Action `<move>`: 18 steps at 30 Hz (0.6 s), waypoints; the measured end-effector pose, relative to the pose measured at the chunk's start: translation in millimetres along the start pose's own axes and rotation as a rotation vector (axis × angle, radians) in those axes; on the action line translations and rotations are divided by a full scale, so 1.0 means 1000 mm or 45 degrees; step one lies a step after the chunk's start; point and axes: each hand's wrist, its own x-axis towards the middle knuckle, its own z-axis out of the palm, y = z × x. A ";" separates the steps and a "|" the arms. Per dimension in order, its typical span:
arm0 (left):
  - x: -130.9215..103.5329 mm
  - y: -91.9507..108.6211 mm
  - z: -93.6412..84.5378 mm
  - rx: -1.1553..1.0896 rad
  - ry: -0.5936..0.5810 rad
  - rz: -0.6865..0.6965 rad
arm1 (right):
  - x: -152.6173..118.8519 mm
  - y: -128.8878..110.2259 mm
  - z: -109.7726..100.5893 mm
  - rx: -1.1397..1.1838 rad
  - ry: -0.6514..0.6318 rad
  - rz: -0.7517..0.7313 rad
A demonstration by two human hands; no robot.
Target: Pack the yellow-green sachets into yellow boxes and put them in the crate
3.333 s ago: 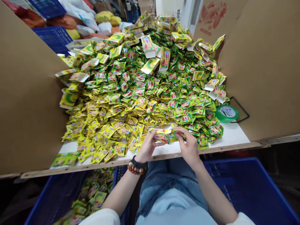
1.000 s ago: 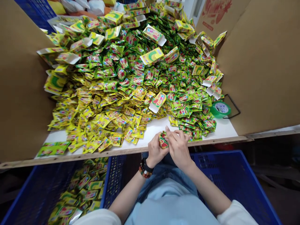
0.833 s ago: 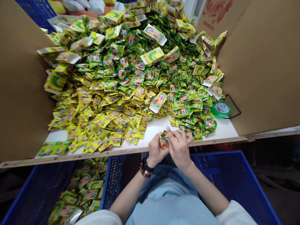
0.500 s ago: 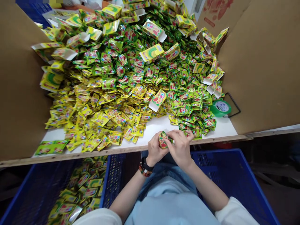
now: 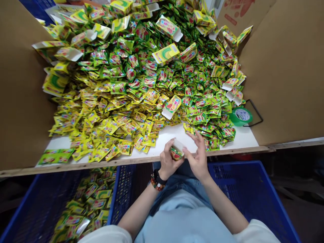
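Near the table's front edge my left hand point(image 5: 168, 160) is closed around a small box point(image 5: 176, 154), green and red packets showing at it and a pale flap standing up from its top. My right hand point(image 5: 198, 159) touches the flap side with its thumb, its other fingers raised and spread apart. Beyond the hands lies a big heap of small packets, yellow ones point(image 5: 111, 128) at the left and green ones point(image 5: 202, 101) at the right. A box with an open white end point(image 5: 172, 106) rests on the heap.
Cardboard walls point(image 5: 283, 77) flank the heap. A green tape roll point(image 5: 241, 116) and a thin black frame point(image 5: 258, 116) lie at the right. Below the wooden edge point(image 5: 141, 160) are blue crates point(image 5: 275, 199); the left one holds boxes point(image 5: 93, 199).
My right hand has drawn back slightly from the box and its fingers have spread. The pale flap now shows upright. The view has shifted slightly.
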 end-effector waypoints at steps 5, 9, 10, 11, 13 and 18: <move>-0.005 -0.002 0.002 0.010 -0.161 0.053 | 0.005 0.010 0.008 0.675 -0.387 0.428; -0.002 -0.001 0.001 0.066 -0.152 0.007 | 0.001 0.006 0.003 0.475 -0.347 0.193; -0.001 -0.001 0.001 0.075 -0.137 0.007 | 0.000 0.006 0.003 0.390 -0.336 0.091; 0.000 0.000 0.001 0.085 -0.137 0.001 | -0.001 0.006 0.003 0.319 -0.326 -0.005; 0.001 0.001 0.001 0.111 -0.168 -0.038 | -0.003 0.006 0.006 0.247 -0.287 -0.108; -0.001 0.001 0.003 0.153 -0.212 -0.111 | -0.004 0.006 0.015 0.358 -0.116 0.195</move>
